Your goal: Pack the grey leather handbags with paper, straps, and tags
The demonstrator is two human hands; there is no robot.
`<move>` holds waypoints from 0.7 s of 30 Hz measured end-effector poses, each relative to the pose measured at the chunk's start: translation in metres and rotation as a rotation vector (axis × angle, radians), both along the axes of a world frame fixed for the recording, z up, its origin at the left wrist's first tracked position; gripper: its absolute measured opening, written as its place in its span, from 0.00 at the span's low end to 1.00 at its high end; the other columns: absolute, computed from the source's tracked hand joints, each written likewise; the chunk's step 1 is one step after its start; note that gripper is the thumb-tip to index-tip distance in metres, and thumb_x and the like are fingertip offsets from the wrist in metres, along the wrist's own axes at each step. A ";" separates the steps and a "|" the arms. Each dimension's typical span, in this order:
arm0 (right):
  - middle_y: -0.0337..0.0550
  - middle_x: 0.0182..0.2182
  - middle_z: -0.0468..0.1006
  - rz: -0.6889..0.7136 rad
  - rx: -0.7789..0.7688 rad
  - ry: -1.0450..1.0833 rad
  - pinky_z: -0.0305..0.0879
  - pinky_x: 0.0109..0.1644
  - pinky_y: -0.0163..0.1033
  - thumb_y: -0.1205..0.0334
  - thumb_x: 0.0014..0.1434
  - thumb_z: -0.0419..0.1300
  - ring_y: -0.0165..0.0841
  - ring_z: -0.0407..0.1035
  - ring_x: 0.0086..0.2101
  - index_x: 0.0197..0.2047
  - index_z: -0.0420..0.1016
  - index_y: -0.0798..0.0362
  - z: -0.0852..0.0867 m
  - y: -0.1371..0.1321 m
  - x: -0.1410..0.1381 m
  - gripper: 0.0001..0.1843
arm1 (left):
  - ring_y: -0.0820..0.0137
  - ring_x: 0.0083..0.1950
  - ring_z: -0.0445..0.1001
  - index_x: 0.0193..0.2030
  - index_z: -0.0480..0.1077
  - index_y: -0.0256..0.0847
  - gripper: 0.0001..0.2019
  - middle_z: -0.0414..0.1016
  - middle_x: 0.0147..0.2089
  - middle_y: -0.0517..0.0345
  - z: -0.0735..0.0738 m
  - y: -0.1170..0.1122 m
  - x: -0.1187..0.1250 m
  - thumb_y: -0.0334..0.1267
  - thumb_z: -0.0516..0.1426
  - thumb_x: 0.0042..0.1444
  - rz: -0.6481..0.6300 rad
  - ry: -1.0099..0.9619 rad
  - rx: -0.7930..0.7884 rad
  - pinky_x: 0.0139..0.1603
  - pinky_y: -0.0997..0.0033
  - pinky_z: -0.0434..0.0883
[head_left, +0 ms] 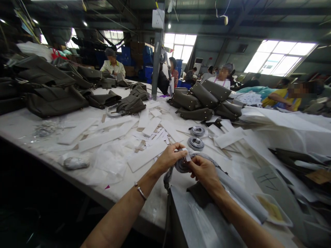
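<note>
My left hand (169,157) is closed at the upper left of a coiled grey strap (180,166), its thumb and index finger pressed together by a small white strip (187,155). At the coil's right side, my right hand (204,169) pinches the lower end of that strip. Its other fingers curl beneath, partly hidden. Just beyond my hands, two finished-looking coils, a nearer coiled strap (196,144) and a farther coiled strap (197,131), lie flat, each with a white band. Loose grey strapping (168,179) hangs by the coil toward the table edge.
Dark bags are piled at the back left (57,101) and back centre (204,96). White strips (103,137) litter the table (144,196). A metal post (156,51) rises behind. A plastic tray (274,210) sits at right. Several people work farther back.
</note>
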State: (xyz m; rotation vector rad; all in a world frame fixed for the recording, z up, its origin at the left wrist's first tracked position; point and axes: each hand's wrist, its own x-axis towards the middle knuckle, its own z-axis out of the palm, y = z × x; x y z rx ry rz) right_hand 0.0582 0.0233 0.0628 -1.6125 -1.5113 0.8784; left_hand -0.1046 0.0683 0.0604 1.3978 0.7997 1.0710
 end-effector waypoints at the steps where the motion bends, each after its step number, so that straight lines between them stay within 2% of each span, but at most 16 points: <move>1: 0.37 0.17 0.73 -0.029 0.047 -0.105 0.57 0.21 0.34 0.44 0.53 0.62 0.29 0.65 0.18 0.21 0.68 0.51 0.003 0.002 0.002 0.20 | 0.73 0.32 0.70 0.40 0.72 0.36 0.16 0.73 0.33 0.59 0.002 0.000 0.000 0.48 0.62 0.54 -0.004 -0.011 -0.009 0.36 0.75 0.67; 4: 0.37 0.16 0.70 -0.077 0.178 -0.421 0.53 0.24 0.35 0.48 0.53 0.62 0.30 0.63 0.20 0.18 0.65 0.50 0.014 0.007 0.005 0.20 | 0.74 0.31 0.70 0.40 0.72 0.36 0.17 0.73 0.32 0.59 0.005 0.001 0.003 0.48 0.63 0.52 -0.018 -0.036 -0.042 0.34 0.76 0.66; 6: 0.36 0.17 0.70 -0.067 0.196 -0.568 0.50 0.25 0.36 0.50 0.54 0.61 0.30 0.62 0.21 0.18 0.65 0.50 0.021 0.009 0.008 0.19 | 0.75 0.29 0.68 0.39 0.72 0.36 0.18 0.72 0.30 0.60 0.003 0.003 0.006 0.49 0.64 0.50 -0.033 -0.058 -0.084 0.33 0.76 0.66; 10: 0.35 0.17 0.72 0.121 0.070 -0.751 0.46 0.25 0.37 0.51 0.51 0.64 0.31 0.63 0.21 0.21 0.69 0.48 0.038 0.014 0.022 0.14 | 0.76 0.26 0.66 0.36 0.72 0.35 0.19 0.70 0.28 0.61 -0.007 0.011 0.008 0.50 0.64 0.47 -0.024 -0.051 -0.152 0.30 0.76 0.65; 12: 0.35 0.19 0.74 0.188 0.035 -0.770 0.49 0.25 0.36 0.49 0.50 0.66 0.32 0.65 0.22 0.23 0.72 0.48 0.045 0.018 0.033 0.14 | 0.75 0.26 0.67 0.35 0.72 0.34 0.17 0.70 0.28 0.60 -0.012 0.014 0.008 0.48 0.64 0.47 0.001 -0.025 -0.147 0.30 0.75 0.65; 15: 0.40 0.32 0.80 0.205 0.232 -0.778 0.59 0.33 0.38 0.47 0.52 0.67 0.37 0.72 0.33 0.34 0.76 0.47 0.051 0.028 0.042 0.14 | 0.74 0.28 0.68 0.35 0.73 0.35 0.15 0.72 0.29 0.60 -0.015 0.016 0.009 0.45 0.63 0.48 0.016 0.017 -0.123 0.31 0.75 0.65; 18: 0.47 0.46 0.79 0.307 0.459 -0.866 0.64 0.46 0.45 0.51 0.52 0.69 0.45 0.71 0.47 0.49 0.75 0.49 0.048 0.038 0.039 0.23 | 0.72 0.32 0.69 0.36 0.75 0.36 0.11 0.73 0.31 0.59 -0.013 0.016 0.010 0.41 0.63 0.48 0.031 0.060 -0.084 0.34 0.75 0.66; 21: 0.47 0.46 0.80 0.445 0.510 -0.900 0.63 0.51 0.47 0.57 0.54 0.68 0.45 0.71 0.47 0.51 0.74 0.49 0.039 0.045 0.031 0.21 | 0.70 0.36 0.71 0.34 0.76 0.37 0.08 0.75 0.34 0.58 -0.009 0.015 0.011 0.38 0.62 0.48 0.076 0.124 -0.002 0.39 0.74 0.67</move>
